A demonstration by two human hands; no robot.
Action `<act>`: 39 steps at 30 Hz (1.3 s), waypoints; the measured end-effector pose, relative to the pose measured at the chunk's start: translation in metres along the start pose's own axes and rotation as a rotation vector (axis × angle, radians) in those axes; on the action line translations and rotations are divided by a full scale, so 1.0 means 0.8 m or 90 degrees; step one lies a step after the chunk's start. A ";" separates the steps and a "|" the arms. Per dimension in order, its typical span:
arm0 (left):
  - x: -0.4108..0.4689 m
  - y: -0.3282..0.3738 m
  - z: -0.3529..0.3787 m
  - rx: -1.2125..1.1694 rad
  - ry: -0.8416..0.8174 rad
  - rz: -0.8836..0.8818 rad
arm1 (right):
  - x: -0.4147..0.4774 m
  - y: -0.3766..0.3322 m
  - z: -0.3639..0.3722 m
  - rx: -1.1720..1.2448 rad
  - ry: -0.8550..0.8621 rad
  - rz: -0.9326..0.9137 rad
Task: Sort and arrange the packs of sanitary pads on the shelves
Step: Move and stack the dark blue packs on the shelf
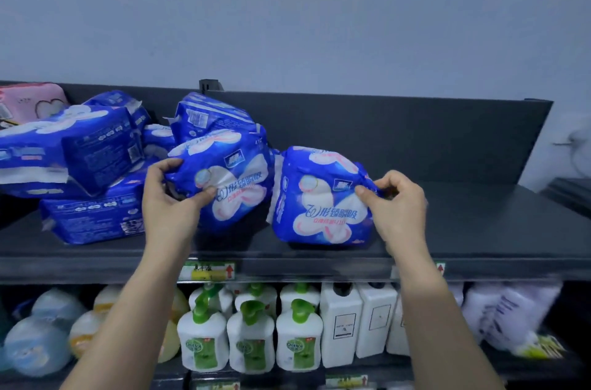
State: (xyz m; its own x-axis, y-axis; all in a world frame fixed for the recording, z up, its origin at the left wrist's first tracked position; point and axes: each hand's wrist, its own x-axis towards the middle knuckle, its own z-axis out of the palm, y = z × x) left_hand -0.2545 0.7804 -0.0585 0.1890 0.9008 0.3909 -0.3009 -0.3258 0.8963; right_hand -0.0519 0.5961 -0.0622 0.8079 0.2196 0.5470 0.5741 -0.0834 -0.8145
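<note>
Blue glossy wrapping with a white, pink-edged flower shape and blue lettering covers both packs that the hands hold. The left hand grips the left pack by its crumpled left end, with the thumb on the printed front and the fingers curled over the upper edge. This pack is tilted and leans back toward the heap of blue packs behind it; whether its lower edge rests on the top shelf cannot be told.

The right hand pinches the right pack at its upper right corner, thumb and forefinger closed on the puckered wrapper. That pack stands on the dark grey shelf near its front edge, front facing out and slightly tilted. The two packs sit just beside each other.

The heap lies jumbled on the left part of the shelf, some packs flat and some on edge, showing barcodes and fine print. A pink pack lies at the far left against the back panel. Below, green-capped hand-wash bottles and plain white bottles stand in rows, under a yellow price label.
</note>
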 end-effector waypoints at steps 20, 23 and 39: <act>-0.153 0.036 0.210 -0.113 -0.325 -0.041 | -0.018 0.027 -0.312 -0.241 0.310 0.035; -0.201 0.043 0.262 -0.129 -0.374 -0.057 | -0.024 0.040 -0.381 -0.262 0.334 0.057; -0.494 0.097 0.533 -0.253 -0.585 -0.177 | -0.072 0.087 -0.756 -0.412 0.490 0.126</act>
State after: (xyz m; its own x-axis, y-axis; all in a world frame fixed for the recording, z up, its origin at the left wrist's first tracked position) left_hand 0.0457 0.2766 -0.0544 0.8886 0.3093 0.3388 -0.3921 0.1290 0.9108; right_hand 0.0221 -0.0102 -0.0337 0.6316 -0.5188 0.5762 0.1991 -0.6097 -0.7672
